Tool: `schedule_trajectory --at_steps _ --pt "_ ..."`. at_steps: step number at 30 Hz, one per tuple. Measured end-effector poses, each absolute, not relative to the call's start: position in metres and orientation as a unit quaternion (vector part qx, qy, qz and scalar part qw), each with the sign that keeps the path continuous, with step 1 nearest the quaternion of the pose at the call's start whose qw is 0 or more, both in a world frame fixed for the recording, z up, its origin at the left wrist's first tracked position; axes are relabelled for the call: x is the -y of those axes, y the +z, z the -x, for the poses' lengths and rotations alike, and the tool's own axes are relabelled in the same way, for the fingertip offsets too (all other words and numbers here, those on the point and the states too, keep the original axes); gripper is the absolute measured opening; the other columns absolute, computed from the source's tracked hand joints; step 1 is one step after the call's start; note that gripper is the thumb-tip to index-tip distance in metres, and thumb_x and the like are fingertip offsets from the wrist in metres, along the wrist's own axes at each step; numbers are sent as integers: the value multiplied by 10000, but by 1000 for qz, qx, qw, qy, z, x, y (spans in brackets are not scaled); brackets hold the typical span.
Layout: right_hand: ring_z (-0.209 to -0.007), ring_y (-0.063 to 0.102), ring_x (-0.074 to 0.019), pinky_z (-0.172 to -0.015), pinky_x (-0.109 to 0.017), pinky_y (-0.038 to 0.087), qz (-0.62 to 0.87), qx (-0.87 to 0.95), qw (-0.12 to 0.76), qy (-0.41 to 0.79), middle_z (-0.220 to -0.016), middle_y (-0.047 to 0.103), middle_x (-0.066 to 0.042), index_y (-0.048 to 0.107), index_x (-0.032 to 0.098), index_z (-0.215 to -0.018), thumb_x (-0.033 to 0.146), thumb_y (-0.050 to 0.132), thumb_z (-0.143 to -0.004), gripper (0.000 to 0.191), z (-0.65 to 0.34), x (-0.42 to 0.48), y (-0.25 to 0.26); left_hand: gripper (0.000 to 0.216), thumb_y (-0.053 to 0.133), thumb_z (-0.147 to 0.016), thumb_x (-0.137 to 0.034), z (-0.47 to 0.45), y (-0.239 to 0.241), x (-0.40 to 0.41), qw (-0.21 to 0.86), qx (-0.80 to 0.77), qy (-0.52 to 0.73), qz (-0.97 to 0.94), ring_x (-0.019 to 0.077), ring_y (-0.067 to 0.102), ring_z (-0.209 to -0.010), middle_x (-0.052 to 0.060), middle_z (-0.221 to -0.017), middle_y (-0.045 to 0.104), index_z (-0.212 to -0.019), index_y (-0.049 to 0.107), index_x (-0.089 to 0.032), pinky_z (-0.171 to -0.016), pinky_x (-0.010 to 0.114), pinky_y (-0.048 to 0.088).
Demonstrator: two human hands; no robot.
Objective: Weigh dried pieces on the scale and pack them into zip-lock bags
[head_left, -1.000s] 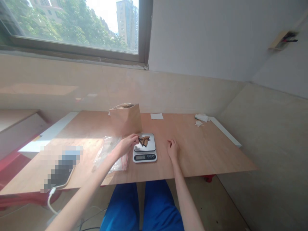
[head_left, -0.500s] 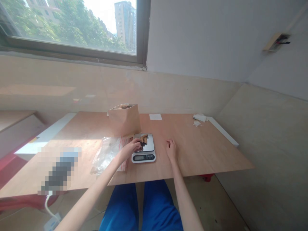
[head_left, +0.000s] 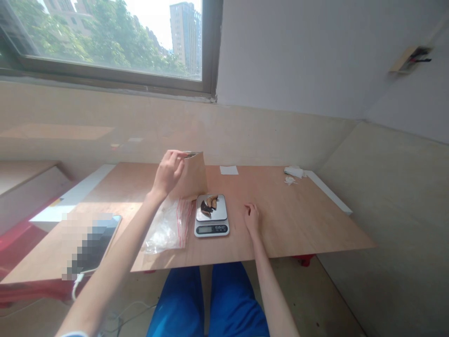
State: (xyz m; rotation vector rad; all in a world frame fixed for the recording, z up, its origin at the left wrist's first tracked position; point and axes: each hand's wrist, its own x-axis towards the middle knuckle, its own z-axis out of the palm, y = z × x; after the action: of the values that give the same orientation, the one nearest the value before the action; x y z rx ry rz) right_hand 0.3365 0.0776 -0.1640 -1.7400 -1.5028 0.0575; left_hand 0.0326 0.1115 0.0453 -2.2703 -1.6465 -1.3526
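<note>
Head view: left hand (head_left: 170,172) has moved from the scale (head_left: 212,223) to the paper bag's (head_left: 194,177) mouth, thumb and fingers slightly apart; brown pieces (head_left: 212,202) lie on the scale; right hand (head_left: 252,218) stays loosely half-curled.

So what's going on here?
A person sits at a table, their left hand at the mouth of a brown paper bag; whether it holds anything is unclear. A few brown pieces lie on a kitchen scale. The right hand rests loosely curled beside the scale, and clear plastic lies on its other side.
</note>
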Motion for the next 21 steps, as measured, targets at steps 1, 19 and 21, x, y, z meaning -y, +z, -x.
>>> schedule_trajectory --at_steps 1,19,21 --pt "-875 551 -207 -789 -328 402 690 598 407 23 -931 613 -110 627 139 -911 115 332 -767 329 -337 -78 -164 307 333 -872 -302 -31 54 -121 24 544 -409 732 189 538 -1019 90 -1069 558 -1023 569 -176 -932 307 395" --pt "-889 548 -212 -803 -337 394 695 595 402 26 -924 617 -110 623 141 -912 134 331 -776 323 -336 -77 -163 530 183 -850 -556 -30 60 -149 -27 637 -113 762 223 541 -1096 -30 -1254 560 -1090 599 -333 -833 299 423" --pt "-888 550 -212 -798 -333 398 695 595 402 30 -929 618 -110 623 143 -915 137 332 -777 322 -336 -77 -162 518 198 -841 -559 -31 61 -148 -31 640 -111 760 225 571 -1036 -19 -1210 589 -1028 619 -323 -792 299 434"
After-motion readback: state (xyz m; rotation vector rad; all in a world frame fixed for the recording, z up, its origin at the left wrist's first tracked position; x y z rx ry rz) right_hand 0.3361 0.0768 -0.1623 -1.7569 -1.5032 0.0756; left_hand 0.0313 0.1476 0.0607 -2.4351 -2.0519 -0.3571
